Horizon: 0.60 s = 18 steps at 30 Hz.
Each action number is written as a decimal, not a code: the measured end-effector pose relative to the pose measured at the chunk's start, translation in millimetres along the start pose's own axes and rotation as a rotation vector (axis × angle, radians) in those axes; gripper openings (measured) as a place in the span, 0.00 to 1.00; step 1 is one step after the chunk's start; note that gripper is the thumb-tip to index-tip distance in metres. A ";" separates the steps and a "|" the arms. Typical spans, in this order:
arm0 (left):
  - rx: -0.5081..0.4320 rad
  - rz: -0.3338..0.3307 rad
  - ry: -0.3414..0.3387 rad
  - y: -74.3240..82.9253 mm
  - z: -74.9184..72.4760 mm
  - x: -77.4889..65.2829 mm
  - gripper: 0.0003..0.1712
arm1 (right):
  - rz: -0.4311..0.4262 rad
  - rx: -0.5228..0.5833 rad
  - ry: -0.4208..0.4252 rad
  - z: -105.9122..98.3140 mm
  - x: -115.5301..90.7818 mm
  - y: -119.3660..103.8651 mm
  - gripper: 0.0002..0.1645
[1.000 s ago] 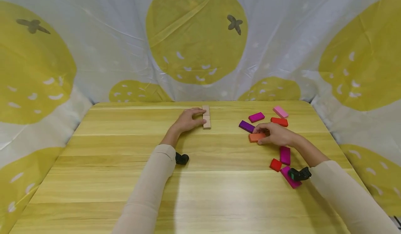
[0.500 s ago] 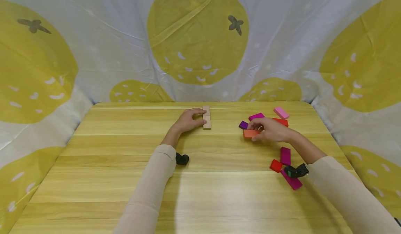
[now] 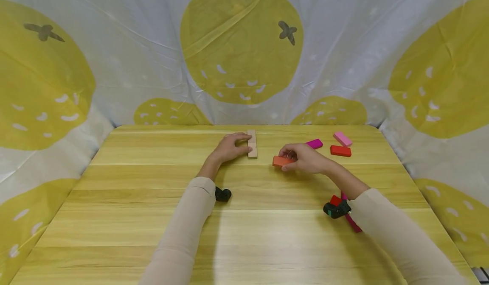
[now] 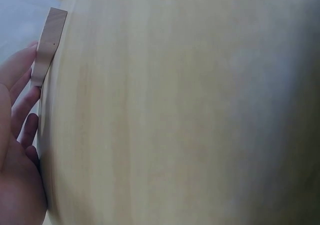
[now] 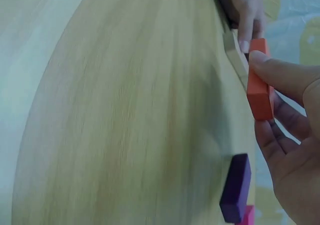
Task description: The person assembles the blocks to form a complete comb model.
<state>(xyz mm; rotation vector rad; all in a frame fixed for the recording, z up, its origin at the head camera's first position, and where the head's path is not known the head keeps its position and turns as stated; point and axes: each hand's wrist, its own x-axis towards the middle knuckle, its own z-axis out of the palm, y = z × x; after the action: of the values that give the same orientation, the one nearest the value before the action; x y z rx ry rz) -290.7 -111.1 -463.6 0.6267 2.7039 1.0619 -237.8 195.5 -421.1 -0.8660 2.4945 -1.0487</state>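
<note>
Two plain wooden blocks lie end to end near the table's back edge, the far one point(image 3: 251, 135) lined up with the near one point(image 3: 253, 150). My left hand point(image 3: 229, 148) rests at their left side, fingertips and thumb touching them; in the left wrist view its fingers lie loosely extended beside a wooden block point(image 4: 50, 37). To the right, my right hand point(image 3: 307, 158) pinches an orange block point(image 3: 279, 161) between thumb and fingers, held above the tabletop. In the right wrist view the thumb presses one face of this orange block point(image 5: 258, 95).
A magenta block point(image 3: 315, 143), a red block point(image 3: 340, 151) and a pink block point(image 3: 342, 139) lie at the back right. A purple block point(image 5: 235, 187) shows in the right wrist view. Nearer, a small red block point(image 3: 335, 200) and magenta ones are partly covered by the right wrist camera point(image 3: 337, 210).
My right hand has lifted the orange block from among the coloured ones and carried it left, towards the wooden blocks. The left hand has stayed in place.
</note>
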 end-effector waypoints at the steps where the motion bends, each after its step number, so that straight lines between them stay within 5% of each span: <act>1: 0.001 0.000 0.001 -0.2 0.1 -0.1 0.33 | 0.000 -0.004 0.003 2.7 2.6 -1.6 0.19; 18: 0.009 -0.009 0.012 1.4 0.4 -1.4 0.32 | -0.003 -0.032 0.034 40.9 34.5 -12.8 0.19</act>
<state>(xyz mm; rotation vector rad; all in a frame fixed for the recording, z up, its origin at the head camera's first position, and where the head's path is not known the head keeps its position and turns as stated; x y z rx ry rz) -288.9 -110.5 -463.0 0.6108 2.7210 1.0549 -239.5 144.4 -441.4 -0.8690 2.5452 -1.0350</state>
